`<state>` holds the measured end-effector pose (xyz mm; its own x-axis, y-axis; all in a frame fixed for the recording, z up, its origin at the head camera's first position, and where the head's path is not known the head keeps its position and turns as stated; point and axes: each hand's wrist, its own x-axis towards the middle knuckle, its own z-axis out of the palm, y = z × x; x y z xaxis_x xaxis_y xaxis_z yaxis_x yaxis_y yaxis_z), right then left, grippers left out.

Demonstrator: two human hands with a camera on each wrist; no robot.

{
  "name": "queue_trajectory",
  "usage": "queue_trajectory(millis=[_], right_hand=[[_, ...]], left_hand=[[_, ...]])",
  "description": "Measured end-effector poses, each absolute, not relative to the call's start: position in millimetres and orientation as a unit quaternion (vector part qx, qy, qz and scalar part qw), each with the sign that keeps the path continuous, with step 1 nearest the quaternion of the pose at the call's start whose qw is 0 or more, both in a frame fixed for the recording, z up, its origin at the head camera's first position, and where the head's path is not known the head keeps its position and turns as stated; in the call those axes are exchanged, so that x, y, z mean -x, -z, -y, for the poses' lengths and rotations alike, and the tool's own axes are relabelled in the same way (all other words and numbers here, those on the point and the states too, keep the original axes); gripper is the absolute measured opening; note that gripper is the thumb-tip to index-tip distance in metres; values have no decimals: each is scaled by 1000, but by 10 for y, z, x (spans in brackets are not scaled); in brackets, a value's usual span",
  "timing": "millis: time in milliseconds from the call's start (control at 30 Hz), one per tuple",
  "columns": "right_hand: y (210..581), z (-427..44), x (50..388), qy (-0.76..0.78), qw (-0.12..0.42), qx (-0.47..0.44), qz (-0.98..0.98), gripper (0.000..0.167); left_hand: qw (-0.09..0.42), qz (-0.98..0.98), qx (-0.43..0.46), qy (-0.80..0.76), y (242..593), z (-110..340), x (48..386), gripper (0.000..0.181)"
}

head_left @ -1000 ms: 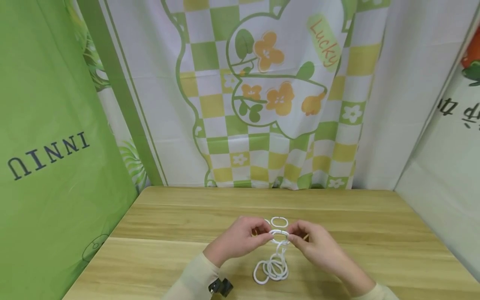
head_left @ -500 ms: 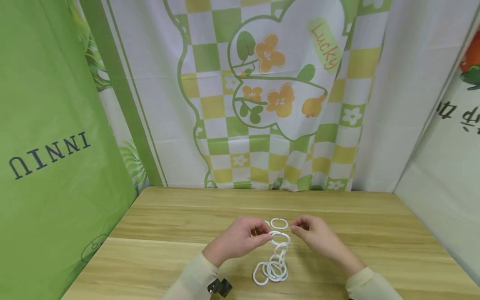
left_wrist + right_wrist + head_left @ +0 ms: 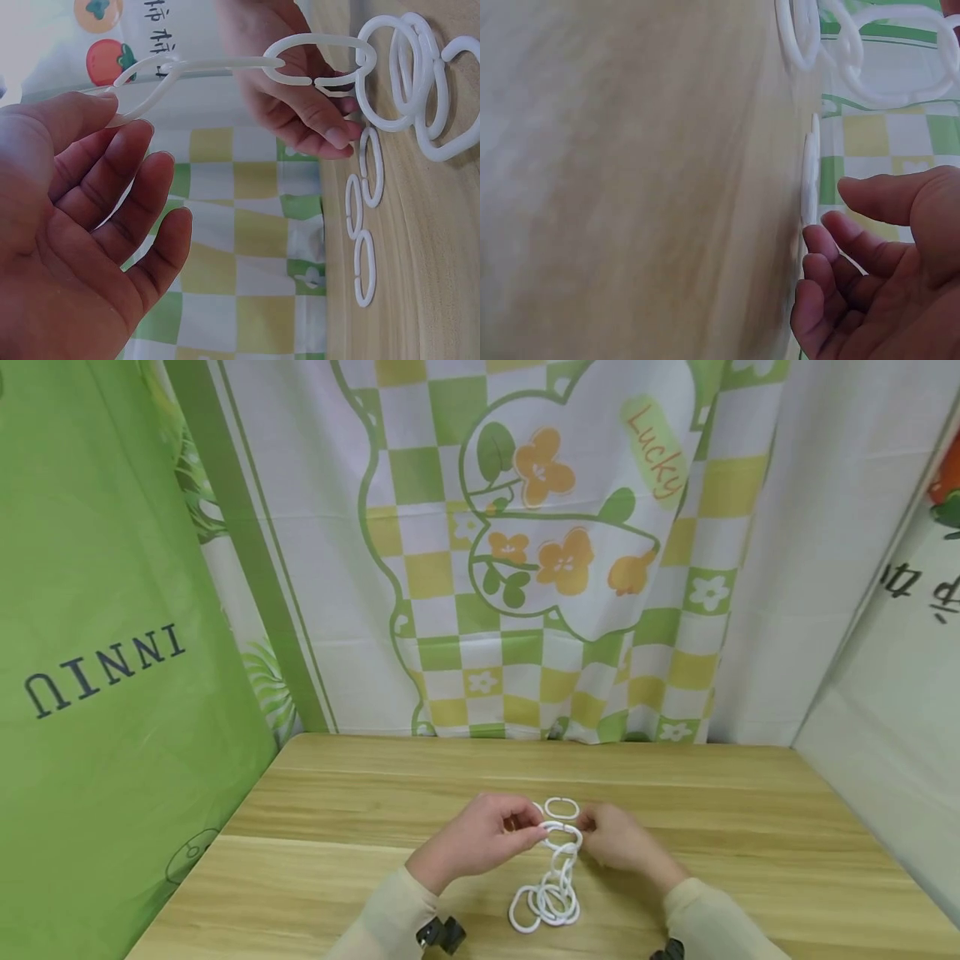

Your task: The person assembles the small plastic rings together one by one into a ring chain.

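Observation:
My left hand (image 3: 480, 835) pinches the end link (image 3: 155, 99) of a white plastic chain between thumb and index finger. Its other fingers are loosely bent. From that link the chain hangs down to a tangled heap of oval links (image 3: 513, 910) on the table. My right hand (image 3: 885, 270) is low over the table to the right of the chain, thumb and index finger apart and the other fingers bent. Its fingertips are close to a loose white link (image 3: 381, 180) lying there; whether they touch it cannot be seen. Each link has a small gap in its side.
Two more loose links, one nearer (image 3: 365, 268) and one beside it (image 3: 349, 206), lie on the wooden table (image 3: 337, 810). A patterned curtain (image 3: 420, 568) hangs behind the table, with a green cloth (image 3: 97, 760) on the left and a white one (image 3: 892, 735) on the right.
My right hand has let go of the chain's end link, moved away right, then come down toward the loose links. My left hand stays in place, still pinching the chain.

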<state>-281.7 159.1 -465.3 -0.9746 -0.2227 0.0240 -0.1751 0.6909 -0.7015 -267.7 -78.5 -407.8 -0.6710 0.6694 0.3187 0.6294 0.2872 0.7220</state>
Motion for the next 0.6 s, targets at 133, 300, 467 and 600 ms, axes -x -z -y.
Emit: queue_trajectory(millis=[133, 300, 467, 600], right_hand=[[4670, -1563, 2868, 356, 20, 94, -929, 9], [4669, -1556, 2947, 303, 13, 90, -949, 8], [4674, -1550, 2976, 292, 29, 93, -951, 9], [4679, -1538, 2987, 291, 29, 95, -951, 10]], left_hand=[[16, -802, -406, -438, 4072, 789, 2672, 8], [16, -803, -404, -437, 4057, 790, 2666, 8], [13, -806, -400, -436, 4064, 798, 2675, 8], [12, -806, -401, -436, 4064, 806, 2689, 8]])
